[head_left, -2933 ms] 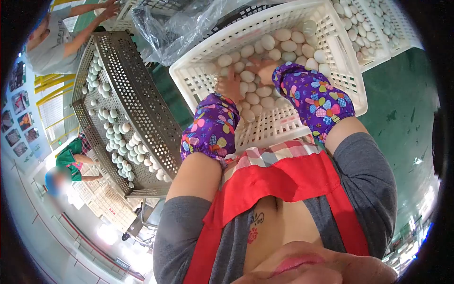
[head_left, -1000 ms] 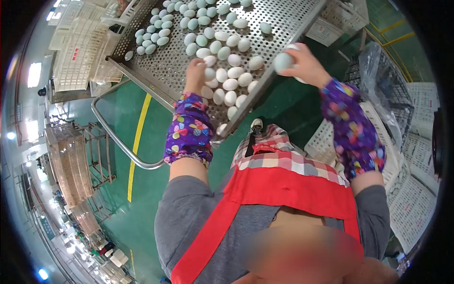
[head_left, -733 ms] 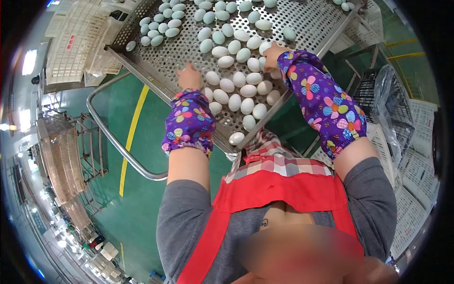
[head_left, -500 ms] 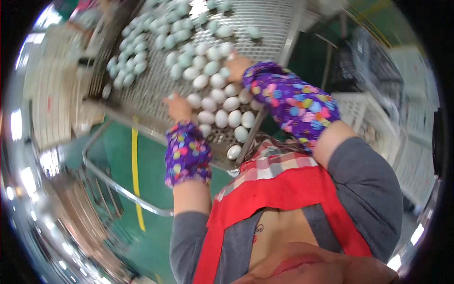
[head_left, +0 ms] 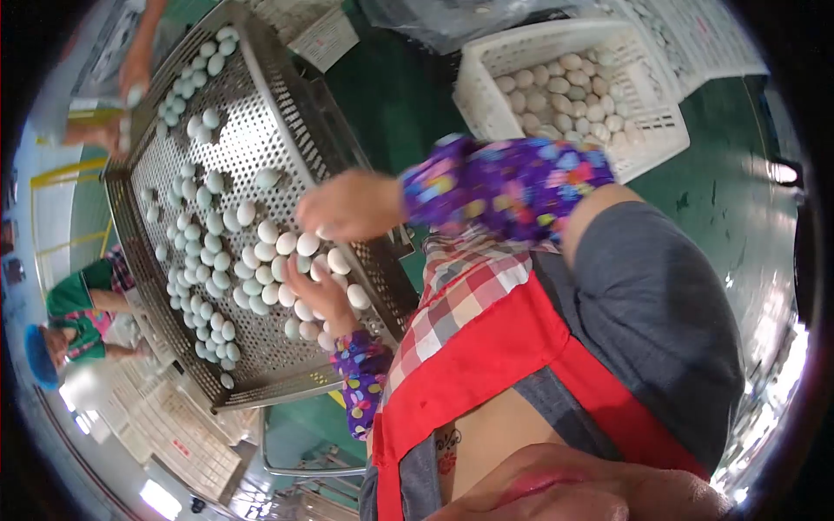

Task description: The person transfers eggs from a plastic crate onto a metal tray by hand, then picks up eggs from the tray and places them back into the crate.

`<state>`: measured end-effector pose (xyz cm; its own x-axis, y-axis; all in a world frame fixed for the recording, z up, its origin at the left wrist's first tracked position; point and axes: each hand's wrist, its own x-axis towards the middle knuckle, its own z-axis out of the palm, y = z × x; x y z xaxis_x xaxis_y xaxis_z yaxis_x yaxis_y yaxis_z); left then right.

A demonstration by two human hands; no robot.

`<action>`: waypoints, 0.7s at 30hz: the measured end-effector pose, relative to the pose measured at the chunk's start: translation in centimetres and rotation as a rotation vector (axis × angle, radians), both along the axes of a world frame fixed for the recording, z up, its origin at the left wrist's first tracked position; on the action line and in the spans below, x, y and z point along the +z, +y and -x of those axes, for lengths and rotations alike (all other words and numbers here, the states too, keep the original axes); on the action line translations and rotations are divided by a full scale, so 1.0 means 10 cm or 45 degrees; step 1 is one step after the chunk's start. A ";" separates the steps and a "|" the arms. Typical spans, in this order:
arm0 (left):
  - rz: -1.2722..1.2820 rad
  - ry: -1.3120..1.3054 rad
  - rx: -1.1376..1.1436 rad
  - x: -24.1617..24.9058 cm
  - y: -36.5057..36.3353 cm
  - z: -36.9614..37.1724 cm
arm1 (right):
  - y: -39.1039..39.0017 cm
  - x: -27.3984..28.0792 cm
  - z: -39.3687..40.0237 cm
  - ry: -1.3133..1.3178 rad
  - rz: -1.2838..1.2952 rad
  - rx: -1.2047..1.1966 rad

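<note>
A perforated metal tray (head_left: 248,363) holds many white and pale blue-green eggs (head_left: 213,244). My left hand (head_left: 320,293) lies among the white eggs at the tray's near side, fingers spread and touching them. My right hand (head_left: 352,206), blurred by motion, is over the tray's right edge with its fingers bent downward. A white egg (head_left: 323,232) shows at the underside of its fingers; I cannot tell whether they grip it. Purple flowered sleeves (head_left: 512,184) cover both my forearms.
A white plastic crate (head_left: 486,108) with many eggs stands on the green floor at upper right. Across the tray, another person's hands (head_left: 135,74) reach in, one near an egg. Farther left is a person in a blue cap (head_left: 41,356), beside stacked pale trays (head_left: 178,434).
The view has turned, bringing the egg crate and other people into clearer sight. My hands have come closer together, the left now among the white eggs, the right at the tray's edge.
</note>
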<state>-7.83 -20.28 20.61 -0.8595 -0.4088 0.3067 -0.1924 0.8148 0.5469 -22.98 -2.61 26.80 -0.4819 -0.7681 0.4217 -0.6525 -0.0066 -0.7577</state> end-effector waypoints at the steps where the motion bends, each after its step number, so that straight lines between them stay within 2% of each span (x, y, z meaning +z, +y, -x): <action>1: -0.046 0.098 -0.205 0.11 0.30 0.26 | 0.48 0.15 0.17 0.048 0.117 -0.165; 2: -0.065 0.207 -0.378 0.27 0.70 0.50 | 1.02 0.18 0.33 0.179 0.148 -0.364; 3: -0.134 0.117 -0.531 0.54 1.13 0.68 | 1.54 0.12 0.50 0.169 0.088 -0.536; 5: -0.229 0.105 -0.924 0.71 1.85 1.03 | 2.59 -0.17 0.73 -0.160 -0.177 -0.833; 7: -0.306 -0.056 -1.255 0.75 2.61 1.30 | 3.49 -0.55 0.83 -0.111 -0.734 -0.992; 8: -0.274 -0.226 -1.336 0.69 2.95 1.37 | 3.87 -0.88 0.81 -0.193 -0.920 -0.920; 9: -0.161 -0.532 -1.412 0.52 3.25 1.45 | 4.15 -1.17 0.76 -0.272 -1.104 -0.840; 10: -0.007 -0.689 -1.484 0.24 3.51 1.53 | 4.28 -1.37 0.70 -0.388 -1.286 -0.693; 12: 0.309 -1.000 -1.606 -0.22 3.99 1.70 | 4.40 -1.46 0.63 -0.563 -1.620 -0.389; 13: 0.427 -1.007 -1.561 -0.35 4.21 1.72 | 4.47 -1.86 0.58 -0.608 -1.636 -0.321; 15: 0.668 -1.027 -1.457 -0.46 4.52 1.76 | 4.38 -1.60 0.46 -0.478 -1.699 -0.308; 17: 0.614 -1.184 -1.353 -1.00 4.63 1.83 | 4.28 -1.52 0.42 -0.406 -1.783 -0.235; 19: 0.510 -1.348 -1.237 -1.14 4.69 1.87 | 4.27 -1.62 0.44 -0.387 -1.896 -0.102; 21: 0.373 -1.310 -1.152 -1.24 4.63 1.87 | 4.21 -1.98 0.38 -0.391 -1.863 -0.333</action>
<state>-26.54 26.05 8.22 -0.6762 0.3693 -0.6375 0.2486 0.9289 0.2745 -26.77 39.44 7.02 -0.5917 -0.2906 -0.7520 -0.3363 0.9367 -0.0973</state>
